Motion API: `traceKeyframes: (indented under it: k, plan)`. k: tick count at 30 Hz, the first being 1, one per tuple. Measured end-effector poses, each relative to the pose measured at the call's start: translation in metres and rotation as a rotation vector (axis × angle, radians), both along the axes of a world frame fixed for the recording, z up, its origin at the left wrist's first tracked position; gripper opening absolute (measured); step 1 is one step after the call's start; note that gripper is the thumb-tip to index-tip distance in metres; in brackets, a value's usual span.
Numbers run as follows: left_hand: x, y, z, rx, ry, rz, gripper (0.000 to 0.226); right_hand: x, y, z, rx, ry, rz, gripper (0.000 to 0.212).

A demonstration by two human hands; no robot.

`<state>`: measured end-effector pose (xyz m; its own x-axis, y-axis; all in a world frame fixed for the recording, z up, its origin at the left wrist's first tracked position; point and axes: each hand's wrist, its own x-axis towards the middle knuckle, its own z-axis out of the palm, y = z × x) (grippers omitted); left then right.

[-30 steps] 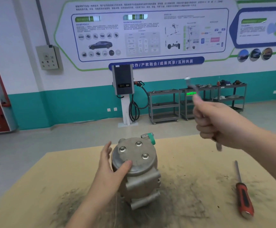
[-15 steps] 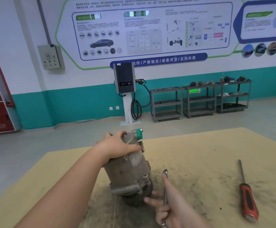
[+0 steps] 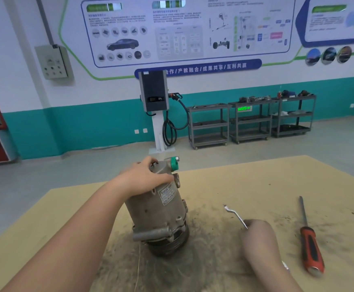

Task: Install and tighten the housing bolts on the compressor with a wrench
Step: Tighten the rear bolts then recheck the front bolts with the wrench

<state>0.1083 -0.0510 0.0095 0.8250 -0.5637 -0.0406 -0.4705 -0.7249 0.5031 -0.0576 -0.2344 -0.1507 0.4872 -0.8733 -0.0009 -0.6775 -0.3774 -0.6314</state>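
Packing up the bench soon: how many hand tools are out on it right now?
2. The wrench is gripped by the right hand, right of the compressor. The screwdriver lies on the board further right. More may lie outside the view.

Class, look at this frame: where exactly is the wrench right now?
In the head view the wrench lies low over the table, gripped by the right hand, between the compressor and the screwdriver.
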Motion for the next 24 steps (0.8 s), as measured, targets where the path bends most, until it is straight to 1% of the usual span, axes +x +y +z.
traceKeyframes:
  k: [3,5,6,8,9,10,11,12,13,14,15,16,17,18,19,20,22,24]
  plan:
    - [-0.001,0.008,0.0,0.037,-0.031,0.008,0.077,0.005,0.005,0.0,-0.09,0.168,-0.016,0.042]
    - [-0.002,0.01,-0.001,0.067,-0.063,0.025,0.078,0.004,0.012,0.002,-0.096,0.243,-0.004,0.045]
    - [-0.002,0.011,0.0,0.078,-0.069,0.033,0.078,0.003,0.015,0.006,-0.086,0.265,-0.003,0.043]
    - [-0.002,0.012,0.002,0.071,-0.03,0.049,0.086,-0.002,0.026,0.017,-0.06,0.186,-0.012,0.029]
    - [-0.002,0.013,0.004,0.054,0.014,0.055,0.094,-0.005,0.034,0.021,0.004,0.061,0.002,0.022]
    - [0.0,0.013,0.006,0.034,0.066,0.06,0.103,-0.008,0.045,0.027,0.186,-0.11,0.034,0.031]
    - [0.002,0.012,0.01,0.023,0.119,0.063,0.111,-0.011,0.06,0.031,0.54,-0.298,0.045,0.045]
    - [0.004,0.011,0.013,0.026,0.168,0.064,0.116,-0.007,0.073,0.035,1.011,-0.448,0.049,0.059]
    - [0.006,0.009,0.016,0.035,0.212,0.067,0.119,0.0,0.082,0.032,1.503,-0.526,0.086,0.074]
    - [0.006,0.007,0.019,0.042,0.243,0.076,0.121,0.007,0.091,0.025,1.894,-0.577,0.146,0.086]
    - [0.006,0.006,0.019,0.04,0.259,0.089,0.121,0.012,0.099,0.024,2.152,-0.654,0.221,0.09]
    - [0.006,0.004,0.019,0.027,0.264,0.101,0.12,0.017,0.104,0.025,2.301,-0.743,0.256,0.089]
    - [0.006,0.003,0.017,0.006,0.264,0.112,0.119,0.022,0.106,0.027,2.365,-0.833,0.255,0.086]
    - [0.004,0.004,0.016,-0.018,0.262,0.124,0.118,0.03,0.107,0.027,2.385,-0.923,0.231,0.083]
    - [0.001,0.006,0.014,-0.044,0.263,0.134,0.116,0.037,0.109,0.025,2.426,-0.977,0.195,0.082]
    - [-0.002,0.008,0.013,-0.073,0.265,0.137,0.115,0.046,0.11,0.026,2.467,-0.984,0.14,0.083]
    - [-0.014,0.015,0.011,-0.122,0.254,0.109,0.118,0.053,0.113,0.025,2.392,-0.947,0.153,0.081]
    - [-0.029,0.021,0.006,-0.128,0.169,0.078,0.128,0.054,0.114,0.027,2.245,-0.89,0.197,0.07]
